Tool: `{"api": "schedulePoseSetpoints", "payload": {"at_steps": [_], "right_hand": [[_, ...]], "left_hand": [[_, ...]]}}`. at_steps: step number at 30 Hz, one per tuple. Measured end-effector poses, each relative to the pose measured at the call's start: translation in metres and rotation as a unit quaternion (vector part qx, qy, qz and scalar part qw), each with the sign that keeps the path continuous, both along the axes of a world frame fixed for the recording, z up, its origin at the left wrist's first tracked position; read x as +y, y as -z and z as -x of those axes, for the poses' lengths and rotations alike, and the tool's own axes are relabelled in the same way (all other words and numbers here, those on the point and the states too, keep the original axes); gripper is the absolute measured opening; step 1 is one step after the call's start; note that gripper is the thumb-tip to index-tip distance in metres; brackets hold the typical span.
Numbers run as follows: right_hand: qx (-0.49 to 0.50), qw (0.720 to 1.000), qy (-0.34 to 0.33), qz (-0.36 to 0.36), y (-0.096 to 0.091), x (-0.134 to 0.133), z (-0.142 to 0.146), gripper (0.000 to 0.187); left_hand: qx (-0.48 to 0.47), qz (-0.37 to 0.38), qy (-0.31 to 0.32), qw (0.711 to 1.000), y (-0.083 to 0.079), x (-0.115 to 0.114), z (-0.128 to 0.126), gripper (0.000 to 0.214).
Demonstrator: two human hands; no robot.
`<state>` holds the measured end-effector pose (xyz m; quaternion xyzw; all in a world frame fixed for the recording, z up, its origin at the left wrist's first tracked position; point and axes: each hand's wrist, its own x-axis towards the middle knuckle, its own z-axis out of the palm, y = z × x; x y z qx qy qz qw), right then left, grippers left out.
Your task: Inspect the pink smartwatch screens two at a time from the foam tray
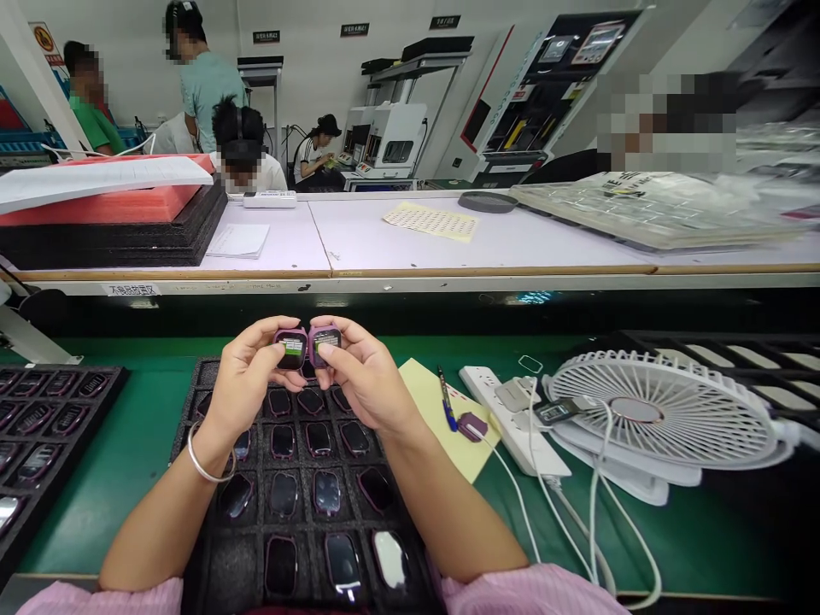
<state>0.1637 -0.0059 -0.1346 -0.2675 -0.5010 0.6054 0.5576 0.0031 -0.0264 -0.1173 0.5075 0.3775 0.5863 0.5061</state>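
Observation:
My left hand (pixel 247 380) pinches a purple-framed smartwatch body (pixel 293 348), its screen lit with a green and white strip. In my right hand (pixel 371 384) is a second smartwatch body (pixel 326 336), also lit, with my thumb across its face. The two watches are held side by side, edges close together, above the far end of a black foam tray (pixel 231 568). Strapless watches with dark faces, such as this one (pixel 284 494), lie in the tray's compartments; one (pixel 389 559) has a bright white face. My forearms hide parts of the tray.
Another watch tray (pixel 96 427) lies left. On the right are a yellow sheet (pixel 419 376), a pen (pixel 447 401), a purple piece on a cable (pixel 472 427), a power strip (pixel 512 427) and a white fan (pixel 666 410). Behind runs a raised shelf (pixel 359 231); people sit and stand beyond.

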Motion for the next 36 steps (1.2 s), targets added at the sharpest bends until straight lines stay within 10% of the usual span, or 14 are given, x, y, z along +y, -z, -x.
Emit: {"api": "schedulePoseSetpoints", "payload": {"at_steps": [36], "right_hand": [[-0.009,1.000,-0.006,-0.007,0.009,0.009,-0.001,0.031]], "left_hand": [[0.057,-0.012,-0.026,0.998,0.006,0.009,-0.002,0.032]]}}
